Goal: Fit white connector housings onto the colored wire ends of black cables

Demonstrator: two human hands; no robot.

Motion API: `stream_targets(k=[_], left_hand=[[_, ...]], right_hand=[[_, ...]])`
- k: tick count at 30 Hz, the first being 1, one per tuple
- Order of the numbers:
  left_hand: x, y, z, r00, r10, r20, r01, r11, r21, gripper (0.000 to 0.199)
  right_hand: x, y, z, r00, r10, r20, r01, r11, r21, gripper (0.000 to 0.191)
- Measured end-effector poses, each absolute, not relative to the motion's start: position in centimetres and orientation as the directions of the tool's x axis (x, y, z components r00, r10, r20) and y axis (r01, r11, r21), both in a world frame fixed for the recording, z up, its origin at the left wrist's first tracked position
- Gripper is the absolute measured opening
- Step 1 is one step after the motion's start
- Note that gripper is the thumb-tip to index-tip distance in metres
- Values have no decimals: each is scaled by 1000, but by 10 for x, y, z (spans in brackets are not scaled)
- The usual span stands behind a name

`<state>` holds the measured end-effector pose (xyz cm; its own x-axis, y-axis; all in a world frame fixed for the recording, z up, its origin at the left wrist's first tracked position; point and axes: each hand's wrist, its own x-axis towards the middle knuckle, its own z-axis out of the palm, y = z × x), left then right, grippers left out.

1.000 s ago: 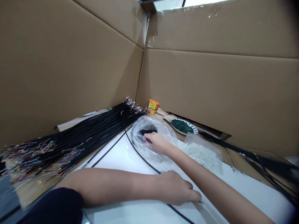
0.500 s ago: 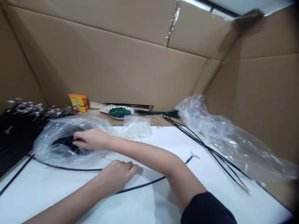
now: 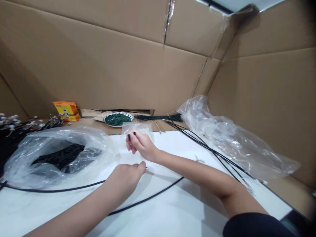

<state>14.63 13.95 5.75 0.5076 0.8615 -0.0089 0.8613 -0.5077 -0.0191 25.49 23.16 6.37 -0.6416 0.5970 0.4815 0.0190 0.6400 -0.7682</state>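
My right hand (image 3: 142,144) is raised in front of the small clear bag (image 3: 148,128), its fingers closed around small black pieces. Just below it my left hand (image 3: 128,181) is pinched, with a small pale tip showing beyond the thumb; the rest of what it holds is hidden. A black cable (image 3: 150,197) curves across the white tabletop, and part of it passes behind my left hand and forearm. To the left lies an open clear plastic bag (image 3: 98,138) with black pieces (image 3: 60,158) inside.
A plate of dark green bits (image 3: 118,119) and an orange-yellow box (image 3: 66,111) stand at the back. Black cables (image 3: 209,148) and a crumpled plastic bag (image 3: 234,141) lie at right. Wire bundles (image 3: 14,128) are at far left. Cardboard walls (image 3: 111,65) enclose the table.
My right hand has come out of the plastic bag and moved right, now with black pieces in its fingers. My left hand has lifted slightly into a pinch. The view has shifted right.
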Motion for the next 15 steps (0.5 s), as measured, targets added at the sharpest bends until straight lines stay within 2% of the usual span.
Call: stream_targets(k=[4,9,15], left_hand=[[154,146,47,460,888,-7,872,-451,189,34],[159,149,35,379,925,-26,832,-328,447,41],[151,156,27,330,943,-34,585,-176,791,38]], right_hand=[[298,212,46,-558,728,398,23,493,-870,31],[325,193,29,-536,795,285,62,374,-925,30],[329,189,19,-595,775,215,168,381,-909,26]])
